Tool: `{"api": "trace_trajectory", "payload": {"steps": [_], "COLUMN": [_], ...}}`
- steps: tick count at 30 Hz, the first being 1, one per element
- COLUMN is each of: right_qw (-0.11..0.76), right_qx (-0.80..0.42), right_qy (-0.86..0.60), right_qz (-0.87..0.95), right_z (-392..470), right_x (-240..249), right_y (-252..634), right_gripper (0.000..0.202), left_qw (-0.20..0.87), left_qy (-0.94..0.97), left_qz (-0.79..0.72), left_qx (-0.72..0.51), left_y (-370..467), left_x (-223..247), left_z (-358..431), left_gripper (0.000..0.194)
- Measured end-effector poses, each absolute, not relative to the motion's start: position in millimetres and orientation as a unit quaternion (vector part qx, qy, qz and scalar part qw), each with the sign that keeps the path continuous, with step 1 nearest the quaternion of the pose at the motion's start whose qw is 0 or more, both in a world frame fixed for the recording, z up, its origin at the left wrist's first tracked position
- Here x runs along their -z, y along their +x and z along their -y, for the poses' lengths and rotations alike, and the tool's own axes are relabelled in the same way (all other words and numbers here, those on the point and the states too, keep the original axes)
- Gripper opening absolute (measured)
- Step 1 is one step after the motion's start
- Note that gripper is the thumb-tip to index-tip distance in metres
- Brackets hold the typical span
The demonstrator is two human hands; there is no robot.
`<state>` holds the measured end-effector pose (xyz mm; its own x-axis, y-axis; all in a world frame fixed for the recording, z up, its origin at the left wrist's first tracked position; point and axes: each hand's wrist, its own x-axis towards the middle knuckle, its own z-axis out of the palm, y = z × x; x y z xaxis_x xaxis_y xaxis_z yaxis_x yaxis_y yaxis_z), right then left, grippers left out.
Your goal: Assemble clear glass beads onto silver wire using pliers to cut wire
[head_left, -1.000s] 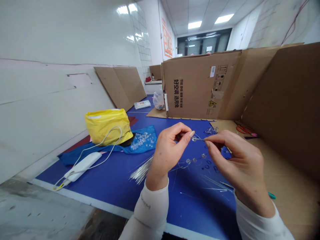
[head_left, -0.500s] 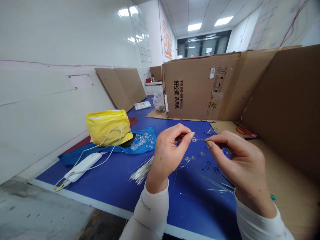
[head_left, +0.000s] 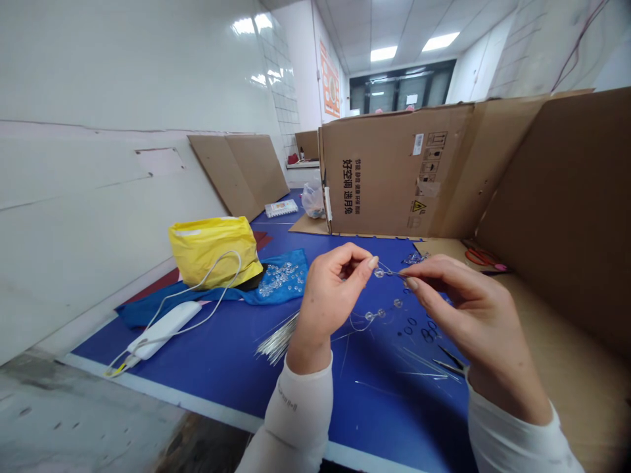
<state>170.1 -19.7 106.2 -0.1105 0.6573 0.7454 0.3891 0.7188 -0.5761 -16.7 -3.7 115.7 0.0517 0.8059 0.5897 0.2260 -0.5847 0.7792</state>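
Note:
Thumb and forefinger of my left hand [head_left: 338,289] pinch a thin wire beside a clear bead [head_left: 379,272]. My right hand [head_left: 456,305] pinches the wire on the bead's other side, over the blue table [head_left: 315,401]. Below and between the hands, more clear beads [head_left: 381,313] hang or lie along a curved strand; whether they touch the table I cannot tell. A bundle of silvery wires [head_left: 277,340] lies left of my left wrist. Black rings [head_left: 409,327] and a pointed tool [head_left: 451,362] lie near my right hand.
Loose clear beads [head_left: 282,279] lie on a blue cloth [head_left: 236,293] by a yellow bag [head_left: 214,253]. A white power strip [head_left: 165,330] with its cable is at left. Cardboard [head_left: 394,177] stands behind; red-handled scissors [head_left: 480,258] lie at right.
My left hand has moved slightly left with the bead and wire. The right hand has shifted a little and turned, leaving more of the pointed tool visible.

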Motion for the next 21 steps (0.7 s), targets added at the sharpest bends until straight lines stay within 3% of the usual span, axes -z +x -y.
{"api": "trace_trajectory", "payload": {"steps": [21], "right_qw": [0.531], "right_qx": [-0.127], "right_qy": [-0.378], "right_qz": [0.748], "right_z": [9], "right_x": [-101], "right_y": [170], "right_gripper": [0.009], "left_qw": [0.348], "left_qy": [0.667], "left_qz": [-0.347], "left_qx": [-0.56], "left_y": [-16], "left_x": [-115], "left_z": [-3], "left_gripper": [0.023]}}
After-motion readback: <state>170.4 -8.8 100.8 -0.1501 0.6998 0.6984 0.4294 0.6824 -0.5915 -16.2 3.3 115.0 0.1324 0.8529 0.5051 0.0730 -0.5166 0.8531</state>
